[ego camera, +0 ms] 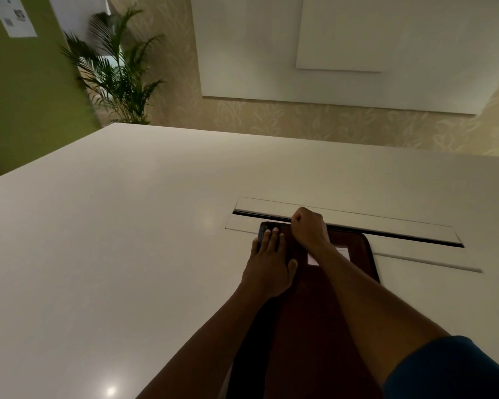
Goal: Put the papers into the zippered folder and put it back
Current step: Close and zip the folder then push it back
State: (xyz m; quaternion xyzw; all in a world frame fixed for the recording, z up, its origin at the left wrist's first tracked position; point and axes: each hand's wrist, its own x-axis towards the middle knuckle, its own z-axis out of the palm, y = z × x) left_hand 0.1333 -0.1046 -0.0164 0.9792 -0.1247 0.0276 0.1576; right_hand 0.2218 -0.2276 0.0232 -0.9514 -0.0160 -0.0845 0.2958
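Note:
A dark brown zippered folder [355,254] lies flat on the white table [113,226], running from my body out to a slot in the tabletop. A white label [313,259] shows on its cover between my arms. My left hand [268,254] lies flat on the folder's far left corner, fingers spread and pressing down. My right hand [308,226] is closed in a fist at the folder's far edge, apparently pinching the zipper pull, which is hidden inside the fingers. No loose papers are in view.
A long cable slot [386,230] with a hinged lid crosses the table just beyond the folder. A potted palm [118,79] stands past the table's far left corner. A white panel [343,50] hangs on the patterned wall behind.

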